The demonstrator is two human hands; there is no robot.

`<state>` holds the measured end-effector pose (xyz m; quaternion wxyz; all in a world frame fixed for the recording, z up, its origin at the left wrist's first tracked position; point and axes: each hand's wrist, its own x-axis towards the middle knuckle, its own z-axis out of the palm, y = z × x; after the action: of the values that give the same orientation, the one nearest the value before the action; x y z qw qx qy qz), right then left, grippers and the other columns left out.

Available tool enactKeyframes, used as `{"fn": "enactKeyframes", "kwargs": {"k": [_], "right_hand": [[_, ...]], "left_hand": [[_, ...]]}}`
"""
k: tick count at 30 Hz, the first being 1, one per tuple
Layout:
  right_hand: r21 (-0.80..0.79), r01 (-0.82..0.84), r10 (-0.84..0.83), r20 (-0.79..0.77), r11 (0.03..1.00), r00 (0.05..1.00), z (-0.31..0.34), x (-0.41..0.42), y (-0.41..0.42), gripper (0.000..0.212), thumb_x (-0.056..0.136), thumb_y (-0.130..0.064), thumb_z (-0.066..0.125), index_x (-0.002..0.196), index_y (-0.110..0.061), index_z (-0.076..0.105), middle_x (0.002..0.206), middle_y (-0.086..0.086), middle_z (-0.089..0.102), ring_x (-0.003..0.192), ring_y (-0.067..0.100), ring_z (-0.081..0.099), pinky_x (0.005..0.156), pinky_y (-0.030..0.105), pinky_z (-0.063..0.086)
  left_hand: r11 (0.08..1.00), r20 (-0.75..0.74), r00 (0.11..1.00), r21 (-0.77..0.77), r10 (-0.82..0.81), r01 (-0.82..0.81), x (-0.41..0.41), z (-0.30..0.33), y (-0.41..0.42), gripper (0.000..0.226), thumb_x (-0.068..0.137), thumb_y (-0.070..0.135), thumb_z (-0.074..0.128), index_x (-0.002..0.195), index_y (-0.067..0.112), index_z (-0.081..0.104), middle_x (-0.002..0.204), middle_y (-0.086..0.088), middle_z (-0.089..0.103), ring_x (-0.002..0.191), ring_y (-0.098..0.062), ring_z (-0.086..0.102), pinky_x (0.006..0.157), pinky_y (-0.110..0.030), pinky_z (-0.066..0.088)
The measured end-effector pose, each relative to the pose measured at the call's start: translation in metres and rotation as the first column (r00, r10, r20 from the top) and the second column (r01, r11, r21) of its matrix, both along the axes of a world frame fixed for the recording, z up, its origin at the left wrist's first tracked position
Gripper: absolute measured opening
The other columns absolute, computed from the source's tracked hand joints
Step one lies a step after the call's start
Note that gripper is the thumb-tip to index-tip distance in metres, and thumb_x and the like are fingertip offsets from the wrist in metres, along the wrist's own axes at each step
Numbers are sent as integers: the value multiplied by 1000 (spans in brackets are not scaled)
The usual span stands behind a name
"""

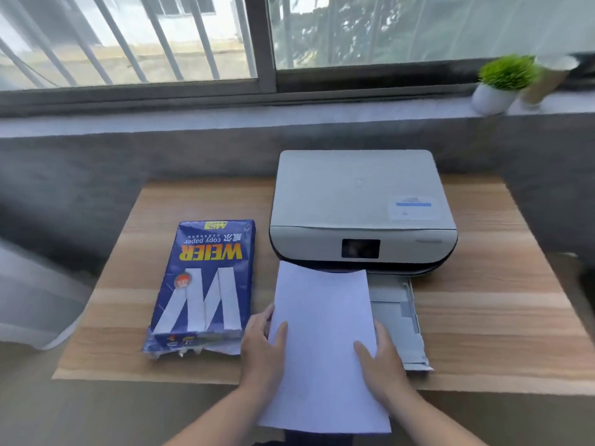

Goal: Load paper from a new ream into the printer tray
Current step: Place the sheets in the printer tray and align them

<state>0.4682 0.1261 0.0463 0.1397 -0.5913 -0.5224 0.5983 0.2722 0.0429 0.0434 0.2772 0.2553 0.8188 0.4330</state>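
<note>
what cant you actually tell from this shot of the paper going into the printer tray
Head view, the only one:
- Left part of the pulled-out tray: covered by the paper stack, so whether paper already lies there is hidden.
- Stack thickness: only its top sheet shows.
- Sticker on the printer: text too small and blurred.
- Fingers of the left hand and right hand beneath the stack: hidden by the paper.
- Ream wrapper: how much paper remains inside is unseen.

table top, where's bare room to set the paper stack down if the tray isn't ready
Bare wood lies right of the printer and tray up to the table edge, and behind the ream toward the wall. The front middle is crowded: both hands hold the paper between ream and tray.
</note>
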Motion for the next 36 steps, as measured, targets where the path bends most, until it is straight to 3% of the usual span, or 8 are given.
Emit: {"fn": "enactKeyframes", "kwargs": {"k": [3,6,10,16,25,30,36], "right_hand": [[65,59,-62,44,996,997,-10,15,0,61,100,-11,51,155,-26,28,145,-10,51,133,13,49,114,39,40],[55,113,-116,57,992,992,-19,34,4,65,101,-11,50,157,-31,25,155,-12,40,142,9,38,121,38,30],[-3,139,-139,83,990,987,-30,55,5,59,105,-10,42,158,-29,25,155,-15,37,138,1,32,117,26,23],[10,78,-78,121,997,990,-47,82,20,59,104,-15,41,158,-33,24,160,-15,33,146,6,29,121,30,21],[-55,77,-72,87,996,994,-52,95,34,57,105,-12,41,157,-30,26,151,-21,34,137,-1,30,113,23,22],[-42,65,-61,86,997,994,-57,91,38,58,105,-12,41,158,-26,25,152,-17,33,150,10,25,113,23,19],[-31,49,-47,84,998,995,-58,97,38,58,104,-12,42,158,-26,26,161,-13,30,151,10,25,114,24,20]], "left_hand": [[996,9,996,-14,-91,91,11,-13,19,40,92,19,65,130,29,57,115,16,59,105,-3,59,90,-24,49],[988,-8,988,-10,-154,154,26,-21,33,41,91,16,66,127,32,57,109,15,60,96,1,58,81,-14,46],[967,-19,967,-24,-254,254,46,-30,31,45,90,12,68,130,27,57,103,13,60,91,1,56,75,-9,42],[974,13,980,-107,-200,201,65,-40,33,46,89,15,68,132,28,57,98,12,58,76,-9,54,70,-13,43],[953,-9,978,-228,-206,199,74,-49,35,45,90,16,67,134,20,58,87,6,52,75,-10,52,69,-18,43],[941,-14,983,-292,-184,172,73,-48,44,48,94,18,63,140,21,51,88,6,52,80,-13,52,70,-17,37],[887,36,974,-408,-223,218,73,-51,48,47,96,22,59,141,14,49,115,-4,57,107,-20,54,86,-22,39]]}}
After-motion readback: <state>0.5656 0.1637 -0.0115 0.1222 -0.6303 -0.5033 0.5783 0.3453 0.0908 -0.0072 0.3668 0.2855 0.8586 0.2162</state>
